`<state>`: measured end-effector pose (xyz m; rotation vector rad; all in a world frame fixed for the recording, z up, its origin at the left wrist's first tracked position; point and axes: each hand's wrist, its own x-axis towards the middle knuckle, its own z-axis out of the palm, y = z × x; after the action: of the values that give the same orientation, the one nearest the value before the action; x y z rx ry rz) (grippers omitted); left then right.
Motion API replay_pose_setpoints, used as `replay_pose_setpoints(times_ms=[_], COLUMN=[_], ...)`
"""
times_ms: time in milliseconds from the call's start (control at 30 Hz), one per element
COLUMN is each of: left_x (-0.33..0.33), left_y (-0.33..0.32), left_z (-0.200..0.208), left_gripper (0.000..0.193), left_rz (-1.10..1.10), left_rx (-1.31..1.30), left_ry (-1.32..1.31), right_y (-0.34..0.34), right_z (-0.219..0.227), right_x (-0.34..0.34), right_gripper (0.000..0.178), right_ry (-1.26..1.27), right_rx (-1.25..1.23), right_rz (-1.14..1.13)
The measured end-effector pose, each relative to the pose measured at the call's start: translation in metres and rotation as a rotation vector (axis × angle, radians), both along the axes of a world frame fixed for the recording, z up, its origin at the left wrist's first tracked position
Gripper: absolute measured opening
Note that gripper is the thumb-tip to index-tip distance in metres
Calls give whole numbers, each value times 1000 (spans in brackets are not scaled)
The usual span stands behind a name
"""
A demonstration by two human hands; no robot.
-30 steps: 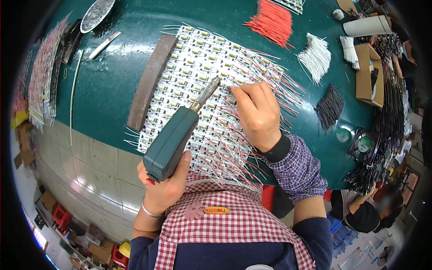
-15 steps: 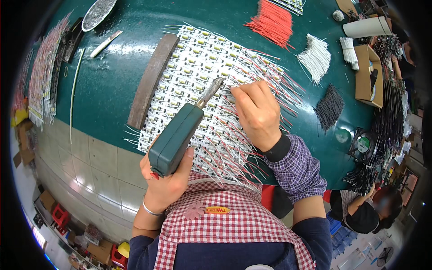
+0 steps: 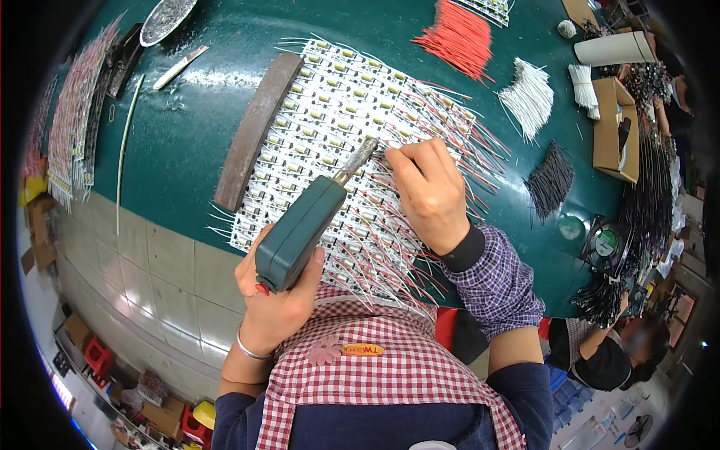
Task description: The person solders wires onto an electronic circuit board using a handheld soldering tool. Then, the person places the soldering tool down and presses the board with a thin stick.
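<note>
My left hand (image 3: 279,309) is wrapped round the green body of a soldering gun (image 3: 302,234). Its metal tip points up and to the right, over a white sheet of small circuit boards (image 3: 319,120) with yellow parts. At the end of that tip, the thumb and forefinger of my right hand (image 3: 433,196) are pinched on what looks like a thin wire; its end is mostly hidden by the fingers. Red and white wires (image 3: 375,255) stick out from the right and near parts of the sheet.
A brown bar (image 3: 259,131) lies along the sheet's left edge. Bundles of red wires (image 3: 454,41), white wires (image 3: 527,97) and black wires (image 3: 551,180) lie on the green table (image 3: 176,172) to the right. A cardboard box (image 3: 615,131) and small fan (image 3: 604,241) stand beyond.
The soldering gun and its tip have shifted slightly to the right. My right hand keeps its pinch in nearly the same place.
</note>
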<state>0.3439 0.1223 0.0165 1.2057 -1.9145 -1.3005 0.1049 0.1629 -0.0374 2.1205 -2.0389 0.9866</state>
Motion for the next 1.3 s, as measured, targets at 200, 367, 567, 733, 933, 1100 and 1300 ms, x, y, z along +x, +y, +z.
replay_pose_setpoints(times_ms=[200,367,567,733,933,1100,1300], left_x=[2,3,1,2,6,9,14], left_y=[1,-1,0,3,6,7,8], left_z=[-3,-2,7,8,3,4,4], left_gripper=[20,18,19,20,22,23,22], left_rz=[-78,-127,-68,-21,-5,-11,1], left_rx=[-65,-154,-200,-123,-118,-127,-106], left_ry=[-51,-95,-60,-18,6,-7,-8], right_y=[0,0,0,0,-2,2,10], right_z=[0,0,0,0,-2,-3,-2], right_x=[3,2,1,2,4,4,11], right_gripper=[28,28,28,27,26,28,31], right_ry=[14,50,56,60,36,36,-11], right_rx=[-2,5,9,6,-28,-58,-48], right_rz=[-7,-2,5,-6,-13,-8,32])
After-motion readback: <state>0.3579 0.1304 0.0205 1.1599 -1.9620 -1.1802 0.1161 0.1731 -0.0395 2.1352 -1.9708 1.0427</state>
